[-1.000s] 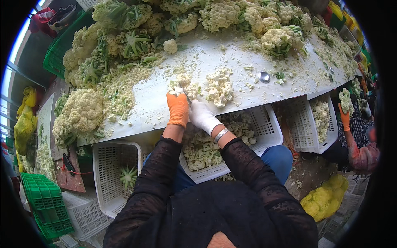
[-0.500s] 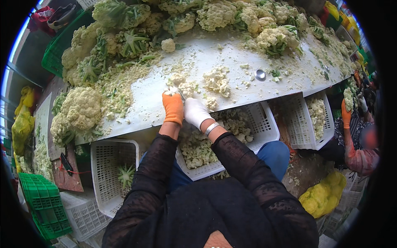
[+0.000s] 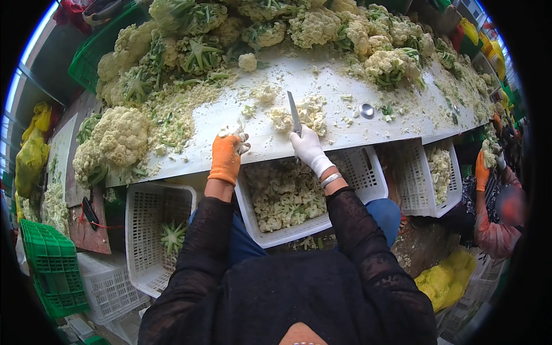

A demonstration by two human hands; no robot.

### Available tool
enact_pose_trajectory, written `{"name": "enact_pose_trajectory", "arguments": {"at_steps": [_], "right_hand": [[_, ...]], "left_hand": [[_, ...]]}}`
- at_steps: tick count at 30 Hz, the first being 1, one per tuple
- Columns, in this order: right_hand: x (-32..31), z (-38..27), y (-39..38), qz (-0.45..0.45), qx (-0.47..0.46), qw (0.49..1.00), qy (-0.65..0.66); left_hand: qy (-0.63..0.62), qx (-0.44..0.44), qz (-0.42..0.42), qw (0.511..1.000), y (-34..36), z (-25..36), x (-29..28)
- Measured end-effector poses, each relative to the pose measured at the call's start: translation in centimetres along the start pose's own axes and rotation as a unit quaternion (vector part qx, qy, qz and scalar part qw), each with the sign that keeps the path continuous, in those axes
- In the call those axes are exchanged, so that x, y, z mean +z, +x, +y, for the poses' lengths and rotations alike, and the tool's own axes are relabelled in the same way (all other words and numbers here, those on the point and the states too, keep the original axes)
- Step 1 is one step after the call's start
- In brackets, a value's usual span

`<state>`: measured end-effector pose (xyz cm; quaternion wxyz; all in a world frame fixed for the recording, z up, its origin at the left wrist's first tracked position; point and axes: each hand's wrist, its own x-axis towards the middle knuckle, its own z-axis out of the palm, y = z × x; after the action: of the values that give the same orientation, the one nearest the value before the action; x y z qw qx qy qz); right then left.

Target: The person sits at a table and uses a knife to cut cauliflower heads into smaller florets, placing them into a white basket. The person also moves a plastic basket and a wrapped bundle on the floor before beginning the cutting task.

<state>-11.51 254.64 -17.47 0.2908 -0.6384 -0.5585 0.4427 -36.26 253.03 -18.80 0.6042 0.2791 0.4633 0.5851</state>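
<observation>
My left hand, in an orange glove with bare fingertips, is closed round a pale cauliflower piece at the table's near edge. My right hand, gloved in white, grips a knife whose blade points up and away over the table. Cut cauliflower florets lie in a loose pile just beyond the blade, and a smaller cluster sits to its left. Below my hands, a white crate holds many cut florets. The knife handle is mostly hidden in my right hand.
Whole cauliflower heads are heaped along the far side, with one large head at left. A round metal lid-like object rests on the table. Another white crate holds a leafy stem. A co-worker's orange-gloved hand shows at right.
My hands have moved apart, the left one left and the right one right with the knife. The blade has come away from the cauliflower, and more florets lie on the table pile.
</observation>
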Motion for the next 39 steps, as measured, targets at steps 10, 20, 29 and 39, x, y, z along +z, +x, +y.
{"name": "enact_pose_trajectory", "arguments": {"at_steps": [10, 20, 29, 39], "right_hand": [[2.1, -3.7, 3.1, 0.092, -0.012, 0.956, -0.279], [-2.4, -10.4, -7.0, -0.134, -0.183, 0.971, -0.082], [-1.4, -7.6, -15.9, 0.121, -0.203, 0.970, -0.060], [1.5, -4.3, -13.0, 0.084, -0.164, 0.975, -0.120]], "left_hand": [[0.619, 0.164, 0.355, 0.682, -12.1, 7.6, -15.1], [-0.053, -0.120, -0.110, 0.985, -7.8, 5.5, 6.8], [-0.229, -0.050, -0.042, 0.971, -7.1, 1.5, 12.9], [-0.200, -0.051, -0.024, 0.978, -6.5, -1.2, 11.6]]}}
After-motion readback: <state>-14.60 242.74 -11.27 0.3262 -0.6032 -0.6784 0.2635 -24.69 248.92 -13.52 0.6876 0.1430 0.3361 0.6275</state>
